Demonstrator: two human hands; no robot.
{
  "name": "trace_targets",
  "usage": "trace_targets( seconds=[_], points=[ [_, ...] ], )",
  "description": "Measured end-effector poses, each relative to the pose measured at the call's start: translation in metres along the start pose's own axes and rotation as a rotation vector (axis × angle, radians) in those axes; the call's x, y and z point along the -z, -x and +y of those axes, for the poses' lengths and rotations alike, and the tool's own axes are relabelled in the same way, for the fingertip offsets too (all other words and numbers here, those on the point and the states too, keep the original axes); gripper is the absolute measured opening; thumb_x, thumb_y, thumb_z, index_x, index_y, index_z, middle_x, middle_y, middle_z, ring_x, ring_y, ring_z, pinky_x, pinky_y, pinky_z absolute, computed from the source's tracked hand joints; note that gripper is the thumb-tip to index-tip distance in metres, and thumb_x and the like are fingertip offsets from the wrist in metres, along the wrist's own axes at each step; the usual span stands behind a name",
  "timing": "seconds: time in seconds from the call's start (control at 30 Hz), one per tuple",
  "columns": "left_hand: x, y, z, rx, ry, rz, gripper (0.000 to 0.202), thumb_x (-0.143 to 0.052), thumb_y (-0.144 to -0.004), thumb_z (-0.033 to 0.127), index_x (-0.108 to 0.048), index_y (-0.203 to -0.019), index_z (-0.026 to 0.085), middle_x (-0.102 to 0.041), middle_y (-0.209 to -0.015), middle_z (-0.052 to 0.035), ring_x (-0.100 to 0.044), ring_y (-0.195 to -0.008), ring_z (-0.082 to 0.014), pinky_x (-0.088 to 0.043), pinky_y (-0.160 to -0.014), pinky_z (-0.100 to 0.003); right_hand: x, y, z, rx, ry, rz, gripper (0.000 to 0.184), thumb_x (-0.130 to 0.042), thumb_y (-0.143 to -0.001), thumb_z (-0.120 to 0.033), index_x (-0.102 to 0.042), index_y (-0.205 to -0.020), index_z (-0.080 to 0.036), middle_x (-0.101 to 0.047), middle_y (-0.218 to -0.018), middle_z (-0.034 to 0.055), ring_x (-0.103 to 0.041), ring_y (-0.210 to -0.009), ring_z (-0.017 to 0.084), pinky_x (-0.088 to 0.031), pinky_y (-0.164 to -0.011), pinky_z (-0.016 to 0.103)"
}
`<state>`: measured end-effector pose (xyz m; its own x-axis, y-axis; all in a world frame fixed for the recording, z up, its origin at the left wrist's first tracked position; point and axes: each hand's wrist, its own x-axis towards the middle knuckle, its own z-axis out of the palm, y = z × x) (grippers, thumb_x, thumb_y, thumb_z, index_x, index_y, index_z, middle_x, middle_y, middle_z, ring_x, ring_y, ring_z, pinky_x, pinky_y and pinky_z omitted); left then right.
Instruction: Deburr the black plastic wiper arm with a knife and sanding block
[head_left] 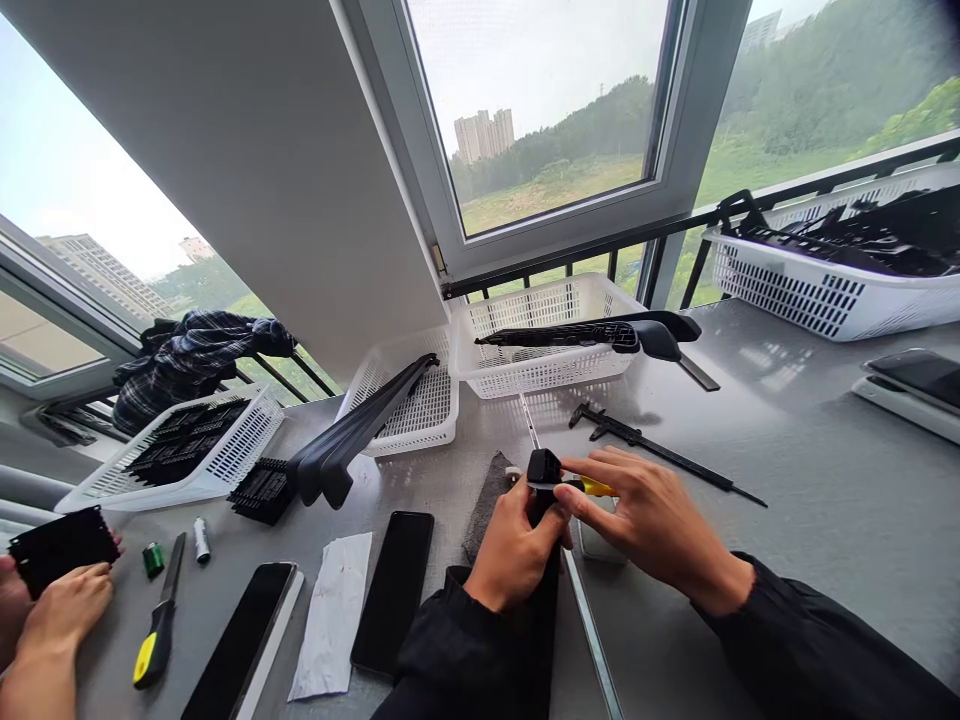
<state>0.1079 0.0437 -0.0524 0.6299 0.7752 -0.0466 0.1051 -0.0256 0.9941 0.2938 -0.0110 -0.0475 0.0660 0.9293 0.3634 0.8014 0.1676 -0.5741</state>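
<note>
My left hand [514,550] is closed around a long black plastic part [544,464], whose blocky end points up and away from me. The rest of that part runs down between my forearms. My right hand [660,510] grips a yellow-handled knife [598,487], with its thumb and forefinger reaching to the part's end. A thin grey sliver, apparently the blade, lies across the part just below its top; my fingers hide most of the tool. Behind my hands lies a dark grey cloth [487,500], and a metal strip [592,630] runs underneath them.
Calipers [652,445] lie at right. White baskets [540,380] along the window hold black parts. Left of me are phones [394,590], white paper [330,615], another yellow-black knife [156,635] and batteries [201,540]. A co-worker's hands [64,610] hold a black piece at far left.
</note>
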Motion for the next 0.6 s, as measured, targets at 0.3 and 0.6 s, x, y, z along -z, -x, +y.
trace_targets(
  seconds=[0.3, 0.6],
  points=[
    [-0.002, 0.003, 0.002, 0.040, 0.101, 0.000, 0.045, -0.064, -0.101, 0.043, -0.064, -0.137, 0.016, -0.064, -0.080, -0.0003, -0.056, -0.066, -0.0156, -0.050, -0.061, -0.027, 0.007, -0.004, 0.004, -0.085, -0.134, 0.104, 0.043, -0.056, -0.107, -0.057, -0.085, -0.116, -0.027, -0.082, -0.099, 0.0052, -0.077, -0.089, 0.023, -0.056, -0.078, 0.033],
    [0.006, -0.002, 0.001, 0.063, 0.170, 0.012, 0.071, -0.067, -0.098, 0.046, -0.051, -0.163, 0.022, -0.060, -0.085, 0.0015, -0.054, -0.058, -0.0118, -0.049, -0.058, -0.026, 0.020, -0.008, 0.012, -0.034, -0.077, -0.017, 0.040, -0.058, -0.103, -0.056, -0.078, -0.087, -0.026, -0.080, -0.084, 0.0017, -0.074, -0.076, 0.021, -0.048, -0.070, 0.032]
  ],
)
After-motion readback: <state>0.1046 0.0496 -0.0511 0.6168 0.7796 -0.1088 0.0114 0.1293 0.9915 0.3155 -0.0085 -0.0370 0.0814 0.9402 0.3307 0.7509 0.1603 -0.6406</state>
